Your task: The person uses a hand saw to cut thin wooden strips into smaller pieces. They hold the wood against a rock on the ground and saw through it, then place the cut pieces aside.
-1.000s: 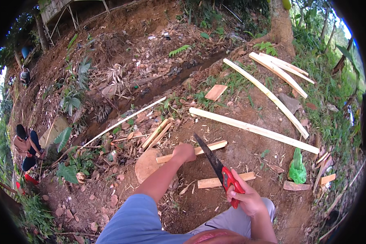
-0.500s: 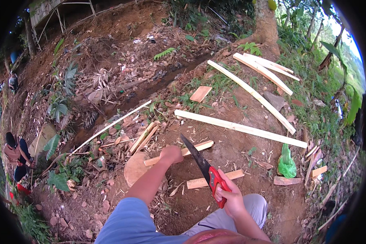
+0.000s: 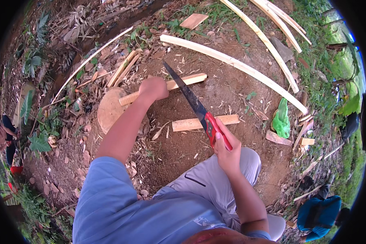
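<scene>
My left hand [image 3: 153, 88] is closed round a short wooden strip [image 3: 195, 79]. The strip's near-left end rests on a round tree stump [image 3: 108, 109], and its other end points right over the soil. In my right hand [image 3: 227, 151] is a handsaw [image 3: 193, 101], gripped by its red handle. Its dark blade slants up and left, crossing the strip just right of my left hand; whether the teeth touch the wood I cannot tell. Under the saw, a second short wooden piece [image 3: 227, 119] lies on the ground.
Long pale wooden strips [image 3: 236, 63] lie ahead and to the right. A green plastic bag [image 3: 281, 120] sits by a brick-like block [image 3: 278, 138]. Two short sticks [image 3: 124, 68] lie beyond the stump. One person [image 3: 4, 134] is at far left, another in blue [image 3: 319, 217] at lower right.
The view has tilted down, showing more of my shirt and legs and a person in blue at lower right. Both hands keep their holds, and the saw still crosses the strip.
</scene>
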Available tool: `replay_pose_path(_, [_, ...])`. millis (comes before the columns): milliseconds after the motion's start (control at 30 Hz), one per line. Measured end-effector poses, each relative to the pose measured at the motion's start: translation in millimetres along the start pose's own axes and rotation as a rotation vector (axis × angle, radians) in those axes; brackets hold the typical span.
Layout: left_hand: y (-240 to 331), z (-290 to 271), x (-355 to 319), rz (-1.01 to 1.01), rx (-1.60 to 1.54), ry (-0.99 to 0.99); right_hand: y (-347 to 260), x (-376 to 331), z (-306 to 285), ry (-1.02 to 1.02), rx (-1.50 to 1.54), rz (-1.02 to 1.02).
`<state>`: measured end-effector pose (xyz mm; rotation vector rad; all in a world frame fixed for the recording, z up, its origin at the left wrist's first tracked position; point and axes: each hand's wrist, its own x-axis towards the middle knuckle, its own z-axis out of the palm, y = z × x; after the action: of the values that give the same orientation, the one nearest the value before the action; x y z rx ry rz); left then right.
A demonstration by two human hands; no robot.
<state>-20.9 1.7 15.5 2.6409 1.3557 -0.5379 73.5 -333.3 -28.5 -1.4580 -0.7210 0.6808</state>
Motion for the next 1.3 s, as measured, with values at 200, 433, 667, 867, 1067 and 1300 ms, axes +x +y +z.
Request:
replay_pose_path(200, [-3.5,4.4,7.1,-0.052,-0.054,-0.039,10.0,74.2,47.8,-0.042,0.027,-0.062])
replay_pose_path(433, [4.2,-5.3,3.4,-0.068,-0.054,-0.037,13.0,160.9,106.0,-0.031,0.072,-0.128])
replay_pose_path(667, [4.0,-6.6,5.4,-0.01,-0.031,-0.033,45.8,124.3,72.0,-0.02,0.129,-0.1])
replay_pose_path(867, [-11.0,14.6,18.5,-0.019,-0.016,-0.004,3.1,1.5,-15.5,-0.075,0.051,0.059])
replay_pose_path(1067, [-2.4,4.0,11.3,0.013,-0.025,-0.031,-26.9,-44.3,-61.6,-0.078,-0.044,0.108])
replay_pose_path(1300, [-2.2,8.8,16.3,-0.03,-0.031,-0.02,25.1,117.9,63.0,-0.052,0.118,-0.016])
